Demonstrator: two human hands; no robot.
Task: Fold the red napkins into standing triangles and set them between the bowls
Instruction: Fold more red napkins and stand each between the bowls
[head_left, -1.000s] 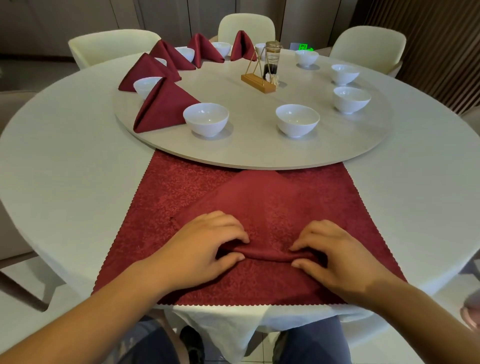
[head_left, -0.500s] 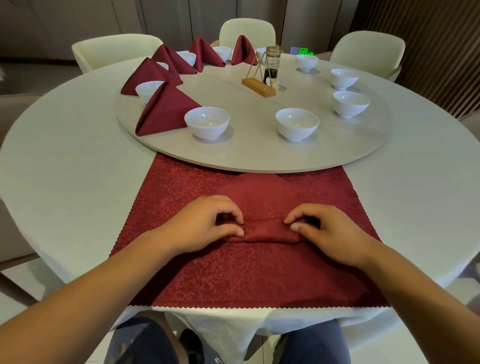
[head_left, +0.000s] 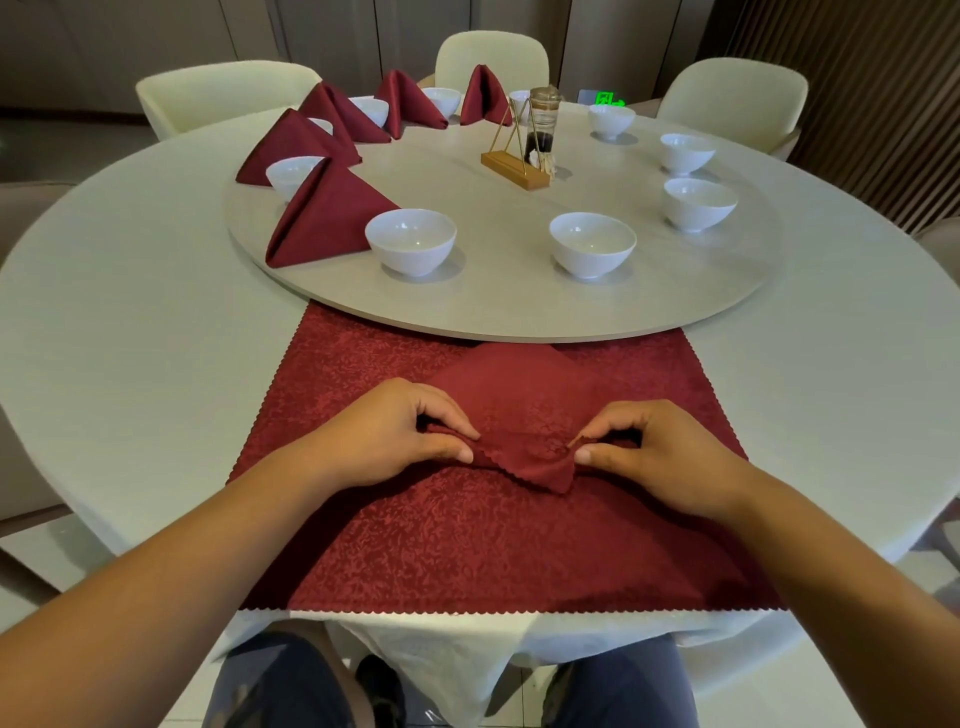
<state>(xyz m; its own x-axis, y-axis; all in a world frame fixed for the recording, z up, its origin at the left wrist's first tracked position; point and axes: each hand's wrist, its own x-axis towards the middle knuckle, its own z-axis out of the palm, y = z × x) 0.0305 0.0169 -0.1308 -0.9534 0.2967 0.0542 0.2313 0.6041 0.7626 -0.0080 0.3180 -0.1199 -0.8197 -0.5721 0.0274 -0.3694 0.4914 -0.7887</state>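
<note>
I have the napkin (head_left: 519, 400) lying on the red cloth (head_left: 467, 551) at the near side of the worktop (head_left: 130, 338), just short of the turntable (head_left: 519, 306). My left hand (head_left: 389, 431) pinches its near-left end between the thumb and curled fingers (head_left: 441, 411). My right hand (head_left: 665, 454) pinches the near-right end the same way, beside a scalloped corner that pokes out toward me

To do this fold well, I judge that both pinches should stay level and come in evenly, so the far point stays centred. The loose scalloped corner wants tucking under or lining up before I press the crease, or the base will sit crooked. The fabric looks soft, so a slack base would likely let the triangle slump once stood up. I would press the crease flat against the cloth before lifting

The finished napkins (head_left: 324, 215) stand along the left and far side of the turntable. The gap between the two nearest bowls (head_left: 410, 240) looks like the next place for this one
</note>
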